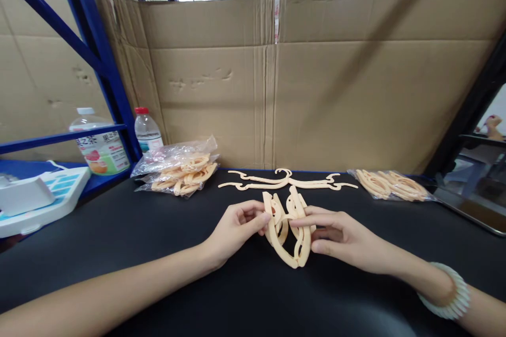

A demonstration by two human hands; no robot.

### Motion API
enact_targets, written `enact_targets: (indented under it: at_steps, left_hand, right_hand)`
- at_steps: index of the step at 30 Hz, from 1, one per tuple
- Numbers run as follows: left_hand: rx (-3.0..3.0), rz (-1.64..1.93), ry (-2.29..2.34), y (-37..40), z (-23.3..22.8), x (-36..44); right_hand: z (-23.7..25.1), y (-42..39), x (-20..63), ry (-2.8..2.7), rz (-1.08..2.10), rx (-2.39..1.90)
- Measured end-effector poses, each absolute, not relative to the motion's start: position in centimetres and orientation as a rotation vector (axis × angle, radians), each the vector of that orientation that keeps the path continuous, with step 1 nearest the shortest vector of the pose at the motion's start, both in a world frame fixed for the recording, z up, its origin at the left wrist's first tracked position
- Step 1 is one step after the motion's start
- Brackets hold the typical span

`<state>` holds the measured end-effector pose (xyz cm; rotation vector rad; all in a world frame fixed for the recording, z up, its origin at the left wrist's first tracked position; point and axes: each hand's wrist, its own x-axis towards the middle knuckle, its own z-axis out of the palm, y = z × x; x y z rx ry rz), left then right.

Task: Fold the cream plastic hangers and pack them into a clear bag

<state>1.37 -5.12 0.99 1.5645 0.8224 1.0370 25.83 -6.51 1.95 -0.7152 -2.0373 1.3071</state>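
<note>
Folded cream plastic hangers (281, 250) stand between my two hands, just above or on the black table; how many pieces there are I cannot tell. My left hand (244, 224) pinches their left side between thumb and fingers. On the right side, my right hand (340, 231) grips them, fingers across the front and thumb lower down. Behind them, unfolded cream hangers (269, 183) lie spread flat on the table, with hooked ends and a curved hook at the middle.
Plastic bags of folded hangers (185, 171) are piled at the back left. Another bag of hangers (391, 185) lies at the back right, near a dark flat device (474, 209). Two bottles (105, 150) and a white-and-blue plastic item (59, 195) stand left. Cardboard (205, 89) walls the back.
</note>
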Motion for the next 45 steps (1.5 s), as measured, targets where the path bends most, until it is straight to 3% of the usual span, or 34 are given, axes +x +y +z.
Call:
enact_targets:
  at_steps: [15, 31, 45]
  left_hand:
    - [1.776, 0.981, 0.536, -5.3, 0.2, 0.9]
    - [1.828, 0.791, 0.522, -6.3, 1.6, 1.1]
    - [1.647, 0.808, 0.562, -6.3, 1.4, 0.9]
  right_hand:
    - [1.8, -6.2, 25.7, -1.88, 1.378, -0.613]
    - [2.0, -6.8, 25.9, -1.985, 1.386, -0.601]
    - [2.0, -7.0, 26.4, -2.224, 1.042, -0.727]
